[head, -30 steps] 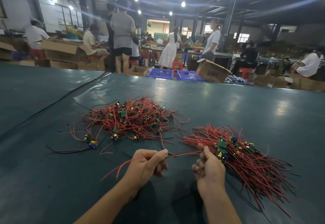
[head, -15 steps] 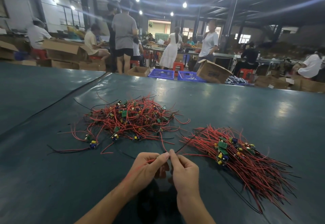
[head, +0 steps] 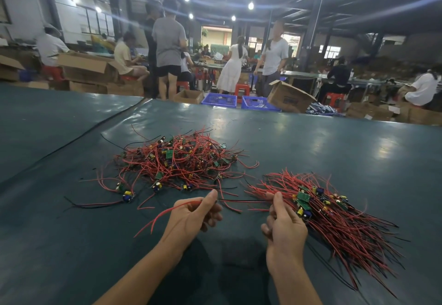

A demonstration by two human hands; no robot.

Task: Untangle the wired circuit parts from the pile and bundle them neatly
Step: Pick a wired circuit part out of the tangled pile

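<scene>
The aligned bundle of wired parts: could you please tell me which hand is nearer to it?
Right. The right hand is at the left edge of the aligned bundle; the left hand is farther left, clear of it.

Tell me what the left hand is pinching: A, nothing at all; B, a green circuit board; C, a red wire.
C: the left hand pinches a red wire between thumb and forefinger; it runs on to the right hand, which grips it too.

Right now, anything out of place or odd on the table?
One wired part lies strayed off the near-left edge of the tangled pile, its leads trailing left across the table. Nothing else stands out; left hand and right hand pinch one wire between them.
</scene>
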